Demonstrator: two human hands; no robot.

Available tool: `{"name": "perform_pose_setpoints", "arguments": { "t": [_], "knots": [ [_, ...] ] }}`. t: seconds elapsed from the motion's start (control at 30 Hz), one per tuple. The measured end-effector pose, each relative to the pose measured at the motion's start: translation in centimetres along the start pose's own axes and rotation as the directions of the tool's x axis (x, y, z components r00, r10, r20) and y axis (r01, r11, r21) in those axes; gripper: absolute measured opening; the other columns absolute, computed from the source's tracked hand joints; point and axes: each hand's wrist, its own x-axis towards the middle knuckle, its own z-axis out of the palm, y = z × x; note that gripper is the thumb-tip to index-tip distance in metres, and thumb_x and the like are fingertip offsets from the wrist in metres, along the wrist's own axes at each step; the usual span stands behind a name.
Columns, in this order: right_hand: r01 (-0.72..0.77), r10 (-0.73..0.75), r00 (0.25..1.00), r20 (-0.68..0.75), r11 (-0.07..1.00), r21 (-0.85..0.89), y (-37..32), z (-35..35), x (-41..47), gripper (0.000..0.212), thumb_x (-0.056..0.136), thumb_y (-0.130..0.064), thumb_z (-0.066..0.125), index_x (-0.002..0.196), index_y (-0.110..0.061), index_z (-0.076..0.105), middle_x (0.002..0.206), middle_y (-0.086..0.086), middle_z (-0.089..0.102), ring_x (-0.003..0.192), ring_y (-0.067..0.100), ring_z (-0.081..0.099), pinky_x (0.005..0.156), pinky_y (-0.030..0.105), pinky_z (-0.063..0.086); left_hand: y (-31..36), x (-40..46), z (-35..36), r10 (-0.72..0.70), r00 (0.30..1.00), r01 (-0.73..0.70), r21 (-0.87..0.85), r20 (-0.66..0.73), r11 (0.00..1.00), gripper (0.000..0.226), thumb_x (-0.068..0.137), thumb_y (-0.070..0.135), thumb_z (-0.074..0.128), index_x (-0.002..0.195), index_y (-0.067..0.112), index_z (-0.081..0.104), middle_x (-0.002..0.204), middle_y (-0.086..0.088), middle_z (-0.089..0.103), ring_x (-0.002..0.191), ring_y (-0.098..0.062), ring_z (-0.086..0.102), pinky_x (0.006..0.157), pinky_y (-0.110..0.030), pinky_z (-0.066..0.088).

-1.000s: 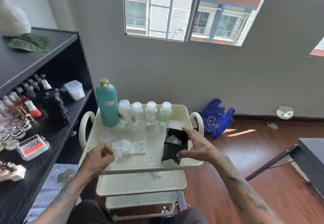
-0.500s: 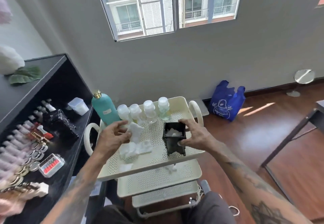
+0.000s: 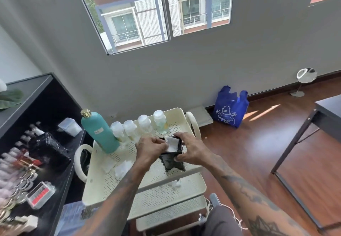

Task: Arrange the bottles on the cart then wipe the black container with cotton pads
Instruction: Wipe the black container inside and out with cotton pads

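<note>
The black container (image 3: 171, 162) stands on the top tray of the cream cart (image 3: 118, 182). My right hand (image 3: 191, 149) grips its right side and rim. My left hand (image 3: 149, 148) pinches a white cotton pad (image 3: 170, 142) at the container's open top, where more white pads show inside. A tall teal bottle (image 3: 100, 132) with a gold cap stands at the tray's back left. Beside it a row of several small clear bottles (image 3: 132, 127) with white caps runs along the back edge. Loose cotton pads (image 3: 120, 167) lie on the tray under my left forearm.
A black shelf (image 3: 60, 173) at left holds nail polish bottles, a black box and a small clear tub. A blue bag (image 3: 229, 110) leans on the wall. A dark table (image 3: 328, 112) stands at right. One pad (image 3: 175, 183) lies on the cart's lower tray.
My left hand left the loose pads, carrying one to the container's opening. My right hand stays on the container. The camera tilted and shifted.
</note>
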Motion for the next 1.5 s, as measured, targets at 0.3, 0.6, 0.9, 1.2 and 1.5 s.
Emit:
{"name": "perform_pose_setpoints", "arguments": {
  "t": [0.3,0.6,0.9,1.2,1.5],
  "knots": [
    [-0.001,0.001,1.0,-0.004,1.0,0.022,0.4,0.0,0.0,0.087,0.073,-0.023,0.08,0.147,-0.022,0.033,0.137,-0.002,0.047,0.122,0.018,0.049,0.107,0.032,0.039,1.2,-1.3,-1.7,0.566,0.774,-0.579,0.679,0.283,0.452,0.037,0.09,0.005,0.057,0.125,0.015,0.064,0.123,-0.002,0.059,0.109,-0.019,0.052,0.092,-0.038,0.051],
    [-0.018,0.018,1.0,0.011,1.0,-0.014,0.2,0.0,0.0,0.088,0.071,-0.025,0.079,0.146,-0.024,0.033,0.141,-0.003,0.046,0.122,0.016,0.052,0.104,0.031,0.042,2.4,0.7,-0.3,-0.012,0.731,-0.673,0.723,0.683,0.159,0.054,0.094,0.002,0.045,0.142,0.024,0.046,0.121,0.0,0.065,0.088,-0.015,0.058,0.083,-0.029,0.053],
    [-0.034,0.036,0.999,0.04,0.999,-0.038,0.5,-0.3,0.2,0.087,0.073,-0.027,0.08,0.146,-0.026,0.033,0.141,-0.006,0.045,0.119,0.011,0.054,0.089,0.02,0.036,-2.5,0.7,-8.6,0.476,0.807,-0.59,0.46,0.349,0.663,0.046,0.088,-0.002,0.053,0.119,0.028,0.07,0.128,0.012,0.064,0.11,-0.009,0.062,0.1,-0.035,0.051],
    [-0.076,0.081,0.994,0.068,0.995,-0.067,-0.1,-0.4,0.3,0.091,0.07,-0.025,0.084,0.146,-0.028,0.033,0.142,-0.003,0.046,0.114,0.011,0.054,0.099,0.034,0.045,-16.1,-0.6,-9.8,-0.187,0.974,0.11,0.447,0.131,0.888,0.027,0.078,0.032,0.077,0.102,0.019,0.074,0.111,0.0,0.071,0.096,-0.014,0.064,0.085,-0.031,0.052],
    [0.245,-0.294,0.944,-0.149,0.929,-0.278,-10.9,2.8,0.7,0.03,0.09,-0.028,0.063,0.12,-0.028,0.062,0.116,-0.007,0.055,0.094,0.012,0.06,0.085,0.035,0.053,-18.0,-0.2,-8.3,-0.23,0.973,0.226,0.288,-0.021,0.931,0.009,0.073,0.027,0.078,0.078,0.028,0.071,0.089,0.009,0.072,0.082,-0.013,0.067,0.079,-0.034,0.056]
  ]
}}
